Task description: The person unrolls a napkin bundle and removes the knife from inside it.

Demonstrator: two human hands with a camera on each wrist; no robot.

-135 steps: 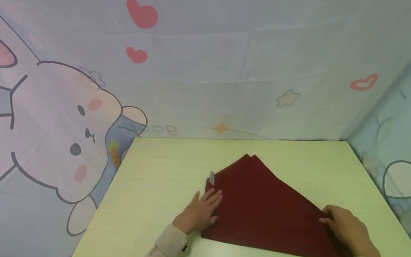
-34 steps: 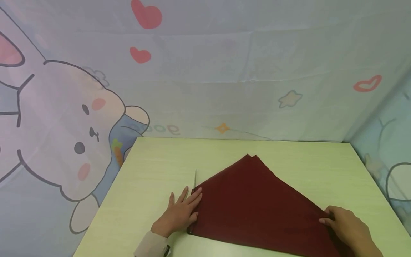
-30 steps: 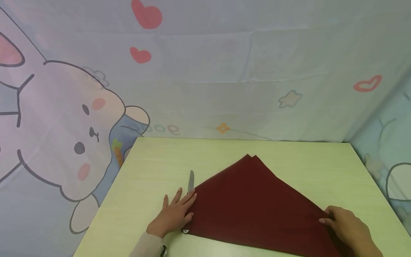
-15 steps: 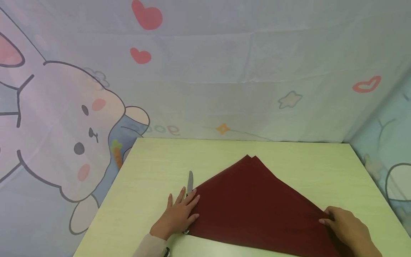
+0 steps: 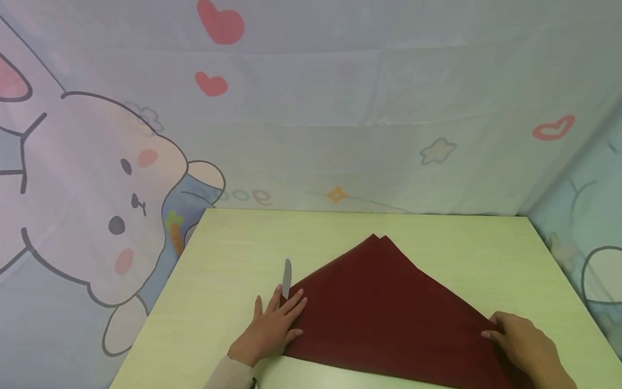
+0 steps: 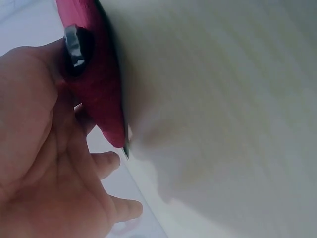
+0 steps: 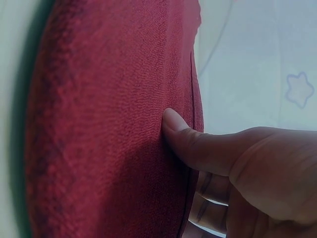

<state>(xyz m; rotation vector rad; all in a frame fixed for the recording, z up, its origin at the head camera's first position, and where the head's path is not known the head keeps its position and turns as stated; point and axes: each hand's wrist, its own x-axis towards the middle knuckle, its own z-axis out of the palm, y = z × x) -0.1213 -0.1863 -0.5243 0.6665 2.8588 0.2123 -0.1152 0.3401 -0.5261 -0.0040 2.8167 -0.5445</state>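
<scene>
A dark red cloth napkin (image 5: 379, 313) lies folded into a rough triangle, its peak toward the back. At its left edge a table knife (image 5: 287, 274) points away from me, the silver blade beyond the fabric. My left hand (image 5: 264, 332) rests on that edge with fingers straight and spread. In the left wrist view, the napkin's end is rolled around the knife, and a shiny handle end (image 6: 75, 47) shows inside the roll. My right hand (image 5: 525, 343) pinches the napkin's right slanted edge, thumb (image 7: 185, 141) on top and other fingers behind.
A pale yellow-green table (image 5: 252, 237) lies under everything. Behind it hangs a printed backdrop (image 5: 311, 135) with a rabbit, hearts and stars. Bare tabletop shows left of my left hand and behind the napkin.
Since the earliest frame, my left hand and the knife have moved left, and more of the napkin lies flat at that end. The blade has turned about its length. My right hand stays put.
</scene>
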